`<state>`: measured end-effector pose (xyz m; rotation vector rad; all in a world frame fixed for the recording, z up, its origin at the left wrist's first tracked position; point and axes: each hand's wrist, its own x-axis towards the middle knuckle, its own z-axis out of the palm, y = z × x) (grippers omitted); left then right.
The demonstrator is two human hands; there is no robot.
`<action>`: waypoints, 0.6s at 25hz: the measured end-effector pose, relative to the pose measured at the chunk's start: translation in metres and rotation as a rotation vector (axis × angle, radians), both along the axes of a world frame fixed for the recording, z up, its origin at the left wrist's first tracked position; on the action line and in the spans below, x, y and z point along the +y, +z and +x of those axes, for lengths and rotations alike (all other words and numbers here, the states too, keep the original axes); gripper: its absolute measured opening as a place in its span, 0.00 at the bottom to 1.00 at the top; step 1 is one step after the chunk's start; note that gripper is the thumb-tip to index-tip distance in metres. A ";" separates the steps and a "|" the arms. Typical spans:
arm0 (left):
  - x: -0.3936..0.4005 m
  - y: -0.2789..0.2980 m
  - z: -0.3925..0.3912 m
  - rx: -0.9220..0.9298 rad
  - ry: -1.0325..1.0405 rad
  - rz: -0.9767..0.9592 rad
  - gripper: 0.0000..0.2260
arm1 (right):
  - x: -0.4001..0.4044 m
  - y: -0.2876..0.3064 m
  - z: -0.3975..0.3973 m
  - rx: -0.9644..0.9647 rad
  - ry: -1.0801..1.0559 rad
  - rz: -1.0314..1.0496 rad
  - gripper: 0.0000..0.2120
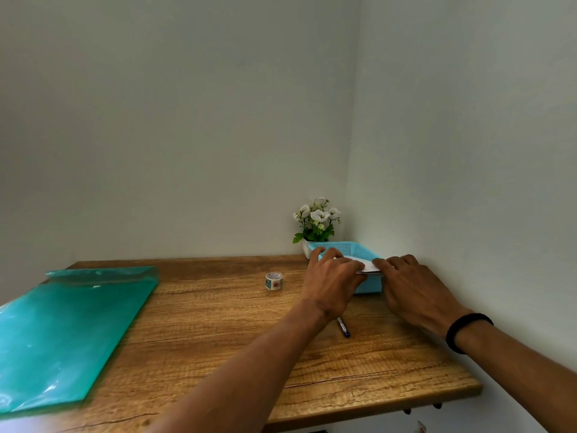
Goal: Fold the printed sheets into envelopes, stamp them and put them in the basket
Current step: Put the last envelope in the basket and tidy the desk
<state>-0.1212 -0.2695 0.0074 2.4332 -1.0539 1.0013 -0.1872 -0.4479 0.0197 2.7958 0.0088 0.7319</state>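
Note:
A light blue perforated basket (346, 247) stands at the table's far right corner. Over its near rim a white folded envelope (370, 265) is held by both hands. My left hand (332, 278) grips its left end and my right hand (412, 284) grips its right end, with a black band on that wrist. Only a small white strip of the envelope shows between the fingers. A small roll of printed stamp tape (273, 280) stands on the wood to the left of the basket.
A large green plastic folder (62, 326) covers the table's left side. A blue pen (343, 327) lies under my left forearm. A white pot of white flowers (316, 223) stands behind the basket in the corner. Walls close the back and right.

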 end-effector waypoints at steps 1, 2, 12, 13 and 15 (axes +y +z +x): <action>0.002 0.001 0.001 -0.007 -0.010 -0.005 0.17 | 0.002 0.001 0.000 -0.020 -0.002 -0.010 0.26; 0.006 0.001 0.002 -0.017 -0.019 -0.011 0.19 | 0.004 0.004 -0.001 -0.066 0.013 -0.011 0.26; 0.107 -0.025 0.024 0.162 0.303 -0.226 0.15 | 0.074 -0.013 -0.038 0.014 0.223 0.330 0.17; 0.115 -0.028 0.025 0.219 0.336 -0.263 0.15 | 0.080 -0.018 -0.039 0.085 0.172 0.373 0.18; 0.122 -0.027 0.025 0.318 0.379 -0.329 0.18 | 0.088 -0.022 -0.038 0.126 0.116 0.455 0.15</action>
